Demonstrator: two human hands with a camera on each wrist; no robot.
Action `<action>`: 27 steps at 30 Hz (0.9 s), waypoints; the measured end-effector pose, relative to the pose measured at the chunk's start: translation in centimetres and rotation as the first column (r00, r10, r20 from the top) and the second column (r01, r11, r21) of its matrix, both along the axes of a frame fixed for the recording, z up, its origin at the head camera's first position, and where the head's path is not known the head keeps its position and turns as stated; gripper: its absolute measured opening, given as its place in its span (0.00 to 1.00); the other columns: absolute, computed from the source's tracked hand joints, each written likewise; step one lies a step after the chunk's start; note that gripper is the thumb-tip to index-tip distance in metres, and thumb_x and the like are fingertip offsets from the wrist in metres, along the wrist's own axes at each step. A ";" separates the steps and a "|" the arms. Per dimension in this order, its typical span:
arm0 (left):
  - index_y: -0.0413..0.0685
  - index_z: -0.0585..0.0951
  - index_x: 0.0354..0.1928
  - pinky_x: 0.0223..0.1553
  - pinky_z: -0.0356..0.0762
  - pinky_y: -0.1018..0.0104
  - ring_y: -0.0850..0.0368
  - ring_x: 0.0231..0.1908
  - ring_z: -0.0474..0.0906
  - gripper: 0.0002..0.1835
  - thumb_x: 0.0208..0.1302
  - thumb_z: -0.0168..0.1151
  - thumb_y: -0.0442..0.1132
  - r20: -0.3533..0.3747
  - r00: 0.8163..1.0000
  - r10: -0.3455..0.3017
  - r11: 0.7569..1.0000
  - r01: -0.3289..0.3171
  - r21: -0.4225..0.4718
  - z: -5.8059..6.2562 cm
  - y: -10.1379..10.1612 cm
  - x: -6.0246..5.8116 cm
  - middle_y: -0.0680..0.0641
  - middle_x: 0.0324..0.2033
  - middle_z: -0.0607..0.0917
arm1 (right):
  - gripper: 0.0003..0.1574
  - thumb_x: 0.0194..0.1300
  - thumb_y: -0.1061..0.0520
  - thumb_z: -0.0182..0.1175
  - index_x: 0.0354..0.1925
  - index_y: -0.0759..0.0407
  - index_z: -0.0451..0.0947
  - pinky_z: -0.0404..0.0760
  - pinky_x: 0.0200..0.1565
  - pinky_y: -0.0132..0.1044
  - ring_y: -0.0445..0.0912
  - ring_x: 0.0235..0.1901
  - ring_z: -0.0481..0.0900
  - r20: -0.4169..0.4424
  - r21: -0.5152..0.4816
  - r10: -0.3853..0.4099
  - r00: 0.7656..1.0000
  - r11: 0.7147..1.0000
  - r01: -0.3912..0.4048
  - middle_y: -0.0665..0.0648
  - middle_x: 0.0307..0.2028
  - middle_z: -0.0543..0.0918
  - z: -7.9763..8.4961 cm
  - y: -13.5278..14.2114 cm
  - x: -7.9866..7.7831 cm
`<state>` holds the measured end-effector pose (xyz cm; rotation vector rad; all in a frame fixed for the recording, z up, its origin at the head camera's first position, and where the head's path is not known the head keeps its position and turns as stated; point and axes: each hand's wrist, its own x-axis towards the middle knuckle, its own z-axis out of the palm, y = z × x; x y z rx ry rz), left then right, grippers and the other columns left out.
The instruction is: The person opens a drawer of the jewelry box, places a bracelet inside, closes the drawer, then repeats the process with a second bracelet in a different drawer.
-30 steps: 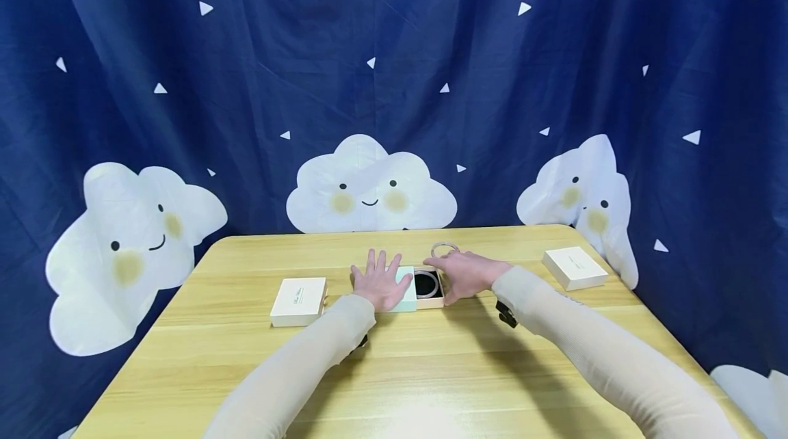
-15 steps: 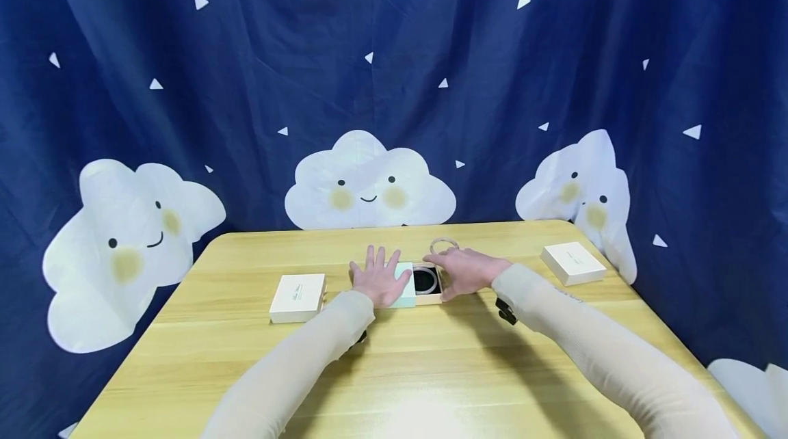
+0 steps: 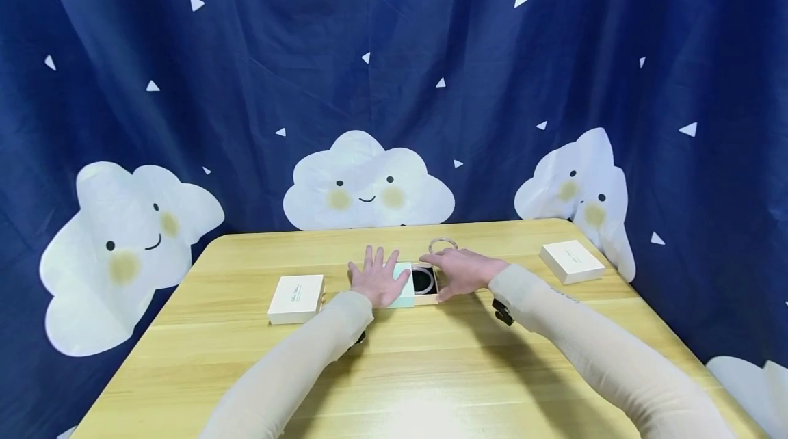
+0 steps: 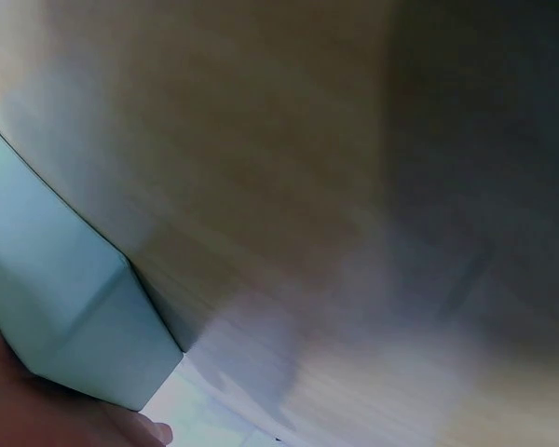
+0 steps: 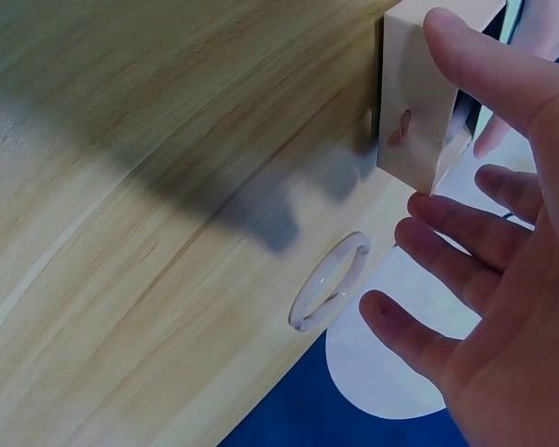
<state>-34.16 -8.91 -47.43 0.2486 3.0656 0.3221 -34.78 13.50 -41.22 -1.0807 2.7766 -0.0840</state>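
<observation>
My left hand [image 3: 375, 285] lies with spread fingers on the mint-green sleeve [image 3: 403, 297] of a small jewellery box. From the sleeve's right end, the box's pale pink drawer [image 3: 426, 300] sticks partly out; its lining is dark. A bangle [image 3: 432, 281] lies inside it, partly covered by the sleeve. My right hand [image 3: 464, 271] grips the drawer's outer end, thumb on one side and fingers on the other; the drawer's end wall [image 5: 415, 102] shows in the right wrist view. Behind that hand, a second pale bangle [image 5: 361, 253] lies on the table.
One white lidded box [image 3: 295, 297] with small lettering sits left of my left hand. Another white box [image 3: 572, 261] stands near the table's right edge. The wooden table [image 3: 394, 370] ends at a blue curtain [image 3: 394, 104] with cloud prints.
The drawer has slid slightly left into the sleeve, with my right hand moving along with it. My left hand keeps its place on the sleeve. The head view has shifted a little.
</observation>
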 end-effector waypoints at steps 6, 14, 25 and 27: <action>0.64 0.52 0.81 0.69 0.39 0.22 0.40 0.80 0.33 0.38 0.74 0.30 0.69 -0.002 1.000 -0.007 1.000 0.007 0.009 0.2 0.2 0.2 0.42 0.80 0.49 | 0.60 0.53 0.39 0.77 0.77 0.51 0.60 0.69 0.68 0.56 0.56 0.67 0.71 -0.005 -0.007 -0.002 1.000 1.000 0.002 0.60 0.69 0.72 -0.1 -0.2 0.0; 0.64 0.52 0.81 0.69 0.39 0.23 0.40 0.80 0.33 0.37 0.75 0.30 0.68 0.000 1.000 -0.002 1.000 0.002 -0.008 0.1 0.2 0.0 0.43 0.80 0.49 | 0.61 0.53 0.39 0.77 0.77 0.50 0.59 0.72 0.66 0.54 0.56 0.65 0.74 -0.008 -0.020 -0.002 1.000 1.000 0.002 0.61 0.66 0.76 -0.2 -0.6 0.0; 0.65 0.50 0.81 0.69 0.38 0.23 0.40 0.80 0.33 0.38 0.74 0.28 0.69 0.009 1.000 -0.002 1.000 0.002 -0.009 0.1 0.0 -0.1 0.43 0.80 0.48 | 0.63 0.52 0.39 0.77 0.78 0.52 0.58 0.75 0.64 0.52 0.56 0.62 0.76 -0.001 -0.041 -0.005 1.000 0.999 0.005 0.60 0.64 0.78 -0.5 -1.1 -0.1; 0.66 0.50 0.81 0.69 0.39 0.23 0.40 0.80 0.33 0.38 0.74 0.27 0.70 0.011 1.000 -0.002 1.000 0.003 -0.017 0.0 0.0 -0.1 0.43 0.80 0.47 | 0.63 0.52 0.39 0.77 0.78 0.52 0.57 0.75 0.63 0.52 0.56 0.62 0.76 0.005 -0.044 -0.005 1.000 0.999 0.005 0.61 0.64 0.78 -0.5 -1.2 -0.1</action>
